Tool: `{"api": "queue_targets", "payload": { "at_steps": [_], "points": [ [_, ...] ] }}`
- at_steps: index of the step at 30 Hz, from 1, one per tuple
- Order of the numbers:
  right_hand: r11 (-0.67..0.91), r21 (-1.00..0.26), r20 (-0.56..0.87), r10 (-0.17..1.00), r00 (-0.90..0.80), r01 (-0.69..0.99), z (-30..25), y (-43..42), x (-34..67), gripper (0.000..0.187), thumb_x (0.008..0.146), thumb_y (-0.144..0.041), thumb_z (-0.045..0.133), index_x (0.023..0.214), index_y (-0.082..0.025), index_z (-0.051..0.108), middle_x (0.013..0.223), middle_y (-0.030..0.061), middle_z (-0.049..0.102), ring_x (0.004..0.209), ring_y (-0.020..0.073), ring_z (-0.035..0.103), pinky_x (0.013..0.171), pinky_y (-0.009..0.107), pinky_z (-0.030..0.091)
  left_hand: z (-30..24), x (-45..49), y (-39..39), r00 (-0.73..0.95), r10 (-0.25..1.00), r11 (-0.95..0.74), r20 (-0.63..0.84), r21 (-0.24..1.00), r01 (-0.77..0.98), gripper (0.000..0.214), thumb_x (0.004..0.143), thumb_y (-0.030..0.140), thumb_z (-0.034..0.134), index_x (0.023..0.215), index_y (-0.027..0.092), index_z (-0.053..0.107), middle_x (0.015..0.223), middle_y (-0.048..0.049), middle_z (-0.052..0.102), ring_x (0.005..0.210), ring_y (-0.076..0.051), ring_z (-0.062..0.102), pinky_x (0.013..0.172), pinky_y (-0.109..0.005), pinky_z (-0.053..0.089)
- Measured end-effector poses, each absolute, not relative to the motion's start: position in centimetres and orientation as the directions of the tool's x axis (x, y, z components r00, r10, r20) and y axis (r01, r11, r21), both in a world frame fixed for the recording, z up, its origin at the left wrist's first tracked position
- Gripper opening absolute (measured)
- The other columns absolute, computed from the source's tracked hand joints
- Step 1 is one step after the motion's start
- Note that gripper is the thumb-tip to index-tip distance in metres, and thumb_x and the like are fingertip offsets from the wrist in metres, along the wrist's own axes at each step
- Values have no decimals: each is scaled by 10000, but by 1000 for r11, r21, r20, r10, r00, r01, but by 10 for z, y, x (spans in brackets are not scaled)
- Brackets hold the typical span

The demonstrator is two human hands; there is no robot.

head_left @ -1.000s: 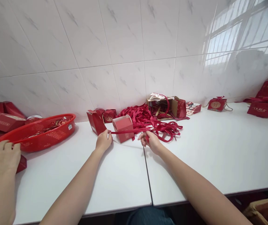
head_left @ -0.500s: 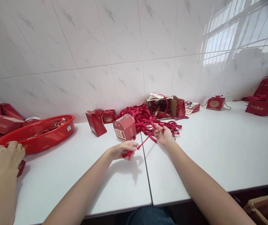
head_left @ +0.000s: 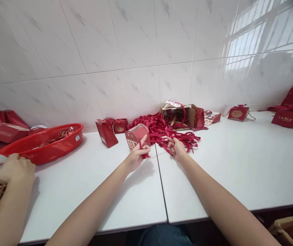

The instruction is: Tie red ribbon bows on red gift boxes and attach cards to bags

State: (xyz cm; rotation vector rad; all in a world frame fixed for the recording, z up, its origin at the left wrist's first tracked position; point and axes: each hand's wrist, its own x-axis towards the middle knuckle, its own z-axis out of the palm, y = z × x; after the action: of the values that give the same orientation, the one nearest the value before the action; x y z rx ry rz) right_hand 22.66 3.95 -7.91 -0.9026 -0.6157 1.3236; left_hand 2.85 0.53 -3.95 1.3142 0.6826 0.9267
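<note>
A small red gift box [head_left: 135,136] with a rounded top stands at the middle of the white table [head_left: 225,164]. My left hand [head_left: 137,155] is closed around its right side and pinches a red ribbon against it. My right hand [head_left: 177,148] is closed on a strand of the red ribbon just right of the box. That strand comes from a loose heap of red ribbons [head_left: 167,131] behind both hands.
Another person's hand [head_left: 13,169] works at the left edge by a red plastic basket [head_left: 44,143]. Red boxes [head_left: 110,130] stand behind my box. An open cardboard box [head_left: 181,116] sits by the tiled wall, with more red boxes [head_left: 290,116] far right.
My left hand moved up from the table to grip the gift box with the ribbon. My right hand stayed at the ribbon heap. The other person's hand shifted right.
</note>
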Motion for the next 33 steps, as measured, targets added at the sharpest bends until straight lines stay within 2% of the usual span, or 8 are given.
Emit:
{"api": "queue_targets", "payload": {
  "at_steps": [4, 7, 12, 15, 19, 24, 29, 33],
  "points": [
    [55, -884, -85, 958, 275, -464, -82, 41, 222, 361, 871, -317, 405, 1059, -82, 604, 439, -11, 553, 281, 49, 208, 327, 210, 104, -57, 35, 15, 280, 953, -192, 117, 946, 259, 728, 654, 152, 668, 1342, 186, 432, 622, 69, 448, 544, -87, 445, 544, -216, 356],
    [90, -896, -57, 948, 312, -435, -80, 41, 223, 383, 870, -311, 366, 1064, -89, 609, 452, -14, 564, 289, 52, 206, 335, 221, 120, -58, 38, 10, 391, 919, -253, 61, 850, 462, 253, 622, 179, 666, 871, 132, 655, 517, 75, 390, 489, -80, 385, 503, -221, 291],
    [35, -933, 0, 995, 98, -358, -77, 35, 220, 372, 826, -307, 390, 815, -85, 689, 386, -5, 506, 303, 69, 287, 356, 222, 171, -40, 37, -7, 783, 620, 59, -59, 998, 28, 239, 570, 217, 688, 770, 166, 569, 551, 77, 410, 433, -43, 320, 477, -221, 234],
    [32, -973, 56, 993, -100, -228, -78, 31, 216, 337, 796, -317, 443, 663, -106, 670, 385, 11, 522, 314, 72, 327, 371, 218, 197, -33, 36, -6, 676, 728, 93, 113, 961, -261, 437, 596, 205, 617, 1032, 188, 585, 557, 85, 368, 430, -46, 302, 486, -225, 239],
    [68, -983, 98, 980, -171, -173, -79, 27, 212, 329, 780, -319, 481, 534, -134, 596, 309, -31, 402, 312, 62, 271, 380, 219, 177, -42, 36, 7, 341, 930, -129, 134, 991, -38, 616, 630, 186, 582, 1239, 180, 489, 577, 82, 394, 479, -69, 344, 501, -223, 235],
    [96, -964, 137, 978, -156, -248, -78, 29, 212, 329, 780, -362, 435, 511, -180, 488, 368, -61, 326, 358, 67, 263, 403, 223, 206, -59, 40, 10, 288, 934, -321, 210, 846, 426, 129, 623, 250, 604, 712, 157, 591, 499, 74, 380, 485, -79, 343, 501, -227, 236],
    [121, -965, 168, 966, -197, -232, -74, 25, 206, 306, 770, -394, 459, 543, -190, 474, 390, -65, 319, 375, 74, 259, 415, 229, 221, -50, 42, -1, 621, 783, -64, 43, 998, 12, 129, 611, 247, 588, 688, 167, 521, 512, 82, 330, 420, -52, 282, 455, -221, 200],
    [199, -978, 208, 954, -216, -65, -74, 20, 198, 373, 820, -448, 430, 572, -182, 511, 398, -61, 351, 396, 85, 291, 448, 231, 253, -49, 42, 3, 532, 837, -79, 125, 991, -110, 359, 642, 231, 532, 991, 163, 582, 575, 70, 338, 433, -60, 305, 473, -223, 252]
  ]
}}
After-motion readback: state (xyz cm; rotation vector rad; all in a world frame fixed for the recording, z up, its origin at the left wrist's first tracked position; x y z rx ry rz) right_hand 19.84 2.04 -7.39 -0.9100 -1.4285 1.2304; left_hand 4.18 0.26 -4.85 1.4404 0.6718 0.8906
